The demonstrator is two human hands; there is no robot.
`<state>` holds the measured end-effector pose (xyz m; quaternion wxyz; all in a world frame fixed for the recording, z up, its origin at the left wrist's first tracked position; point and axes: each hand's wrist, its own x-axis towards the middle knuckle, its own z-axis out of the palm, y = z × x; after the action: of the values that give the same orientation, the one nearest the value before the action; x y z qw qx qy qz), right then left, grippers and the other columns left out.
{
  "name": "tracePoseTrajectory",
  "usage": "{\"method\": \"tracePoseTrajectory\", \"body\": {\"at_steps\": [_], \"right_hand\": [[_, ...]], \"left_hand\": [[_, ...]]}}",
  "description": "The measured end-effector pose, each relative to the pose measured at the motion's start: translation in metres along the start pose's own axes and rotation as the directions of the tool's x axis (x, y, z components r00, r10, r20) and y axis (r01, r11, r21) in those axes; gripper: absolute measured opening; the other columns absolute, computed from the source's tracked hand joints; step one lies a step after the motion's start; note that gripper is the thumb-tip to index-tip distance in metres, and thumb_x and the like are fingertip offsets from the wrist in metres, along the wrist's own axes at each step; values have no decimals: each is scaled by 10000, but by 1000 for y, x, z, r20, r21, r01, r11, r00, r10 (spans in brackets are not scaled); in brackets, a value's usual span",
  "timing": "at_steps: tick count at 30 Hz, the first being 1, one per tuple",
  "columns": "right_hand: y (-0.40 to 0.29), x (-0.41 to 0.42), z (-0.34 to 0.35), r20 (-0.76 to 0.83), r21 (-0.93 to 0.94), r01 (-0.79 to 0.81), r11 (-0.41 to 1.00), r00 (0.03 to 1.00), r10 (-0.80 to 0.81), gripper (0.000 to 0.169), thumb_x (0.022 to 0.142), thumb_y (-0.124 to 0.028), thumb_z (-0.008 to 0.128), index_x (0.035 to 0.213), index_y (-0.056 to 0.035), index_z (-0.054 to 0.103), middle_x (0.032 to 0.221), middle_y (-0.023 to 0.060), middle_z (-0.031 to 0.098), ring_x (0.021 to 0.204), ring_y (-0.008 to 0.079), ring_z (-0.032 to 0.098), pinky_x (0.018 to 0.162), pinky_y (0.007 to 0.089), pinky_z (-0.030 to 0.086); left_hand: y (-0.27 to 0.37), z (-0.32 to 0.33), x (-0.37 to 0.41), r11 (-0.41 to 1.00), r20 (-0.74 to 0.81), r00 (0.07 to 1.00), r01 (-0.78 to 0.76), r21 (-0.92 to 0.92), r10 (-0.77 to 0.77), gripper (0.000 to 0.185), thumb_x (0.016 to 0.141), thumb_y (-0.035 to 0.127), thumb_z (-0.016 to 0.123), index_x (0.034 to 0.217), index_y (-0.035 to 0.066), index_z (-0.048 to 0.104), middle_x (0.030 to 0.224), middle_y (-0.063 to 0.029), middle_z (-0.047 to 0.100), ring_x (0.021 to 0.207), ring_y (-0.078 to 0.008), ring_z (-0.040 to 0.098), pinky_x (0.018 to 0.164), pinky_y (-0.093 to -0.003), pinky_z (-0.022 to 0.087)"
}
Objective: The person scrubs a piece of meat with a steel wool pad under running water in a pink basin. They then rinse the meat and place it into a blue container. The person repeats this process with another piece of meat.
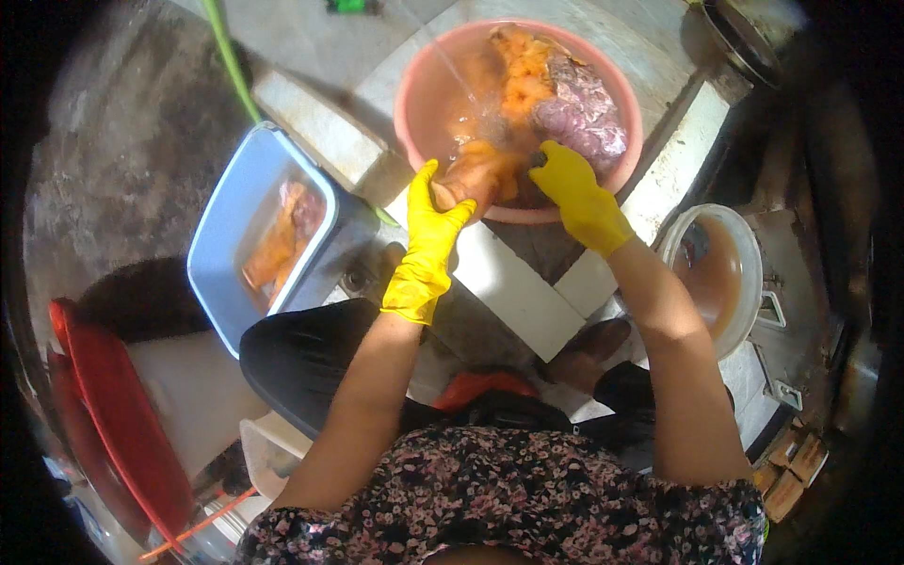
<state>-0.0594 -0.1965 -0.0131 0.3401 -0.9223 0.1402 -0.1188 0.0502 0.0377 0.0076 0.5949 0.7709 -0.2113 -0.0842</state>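
Before me a round pink basin (405, 106) holds murky water and large pieces of meat, some orange-brown like skin, one a pinkish-purple mass (583, 116). My left hand (432, 240), in a yellow rubber glove, grips the end of an orange-brown piece of meat (477, 173) at the basin's near rim. My right hand (575, 194), gloved alike, is closed around a small dark object (540, 159) just to the right of that piece; what it is cannot be told. A thin stream of water (452, 67) falls into the basin.
At the left stands a blue rectangular tub (219, 247) with more meat in it. A white bucket (752, 265) of brownish liquid is at the right. White stone slabs (519, 289) lie under and around the basin. Red basins (120, 417) lean at the lower left. A green hose (229, 60) runs behind the tub.
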Motion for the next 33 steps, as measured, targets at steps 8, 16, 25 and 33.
{"method": "tracePoseTrajectory", "body": {"at_steps": [8, 16, 25, 33], "right_hand": [[-101, 53, 53, -7, -197, 387, 901, 918, -396, 324, 867, -221, 711, 1169, -104, 707, 1139, 129, 710, 1037, 355, 675, 919, 424, 540], [42, 65, 93, -151, -217, -55, 975, 988, 22, 353, 967, -198, 620, 1297, -80, 662, 1322, 177, 662, 1198, 367, 641, 962, 432, 533], [8, -5, -22, 75, -530, -33, 847, 994, 85, 200, 871, -140, 672, 1047, -76, 744, 1083, 217, 727, 1048, 359, 706, 882, 453, 561], [47, -1, -5, -61, -285, -184, 941, 983, 174, 354, 868, -174, 667, 1212, -93, 684, 1169, 207, 706, 1127, 376, 662, 935, 424, 532]], "left_hand": [[-1, -2, -2, 995, 19, 1000, -9, 102, 7, 1031, 651, -23, 901, 1550, 96, 410, 1528, -127, 450, 1396, -294, 468, 1165, -402, 426], [9, 10, 25, 895, 322, 936, -263, 359, 146, 785, 659, 208, 913, 1355, 46, 588, 1313, -196, 609, 1237, -429, 567, 1060, -463, 480], [8, -32, 82, 144, 820, 434, -900, 411, 373, 717, 646, 135, 781, 1330, 34, 591, 1284, -217, 589, 1176, -440, 578, 988, -499, 500], [55, -5, 105, 539, 735, 540, -794, 282, 410, 504, 642, 202, 842, 1092, 53, 672, 1012, -172, 658, 968, -439, 633, 841, -481, 530]]}}
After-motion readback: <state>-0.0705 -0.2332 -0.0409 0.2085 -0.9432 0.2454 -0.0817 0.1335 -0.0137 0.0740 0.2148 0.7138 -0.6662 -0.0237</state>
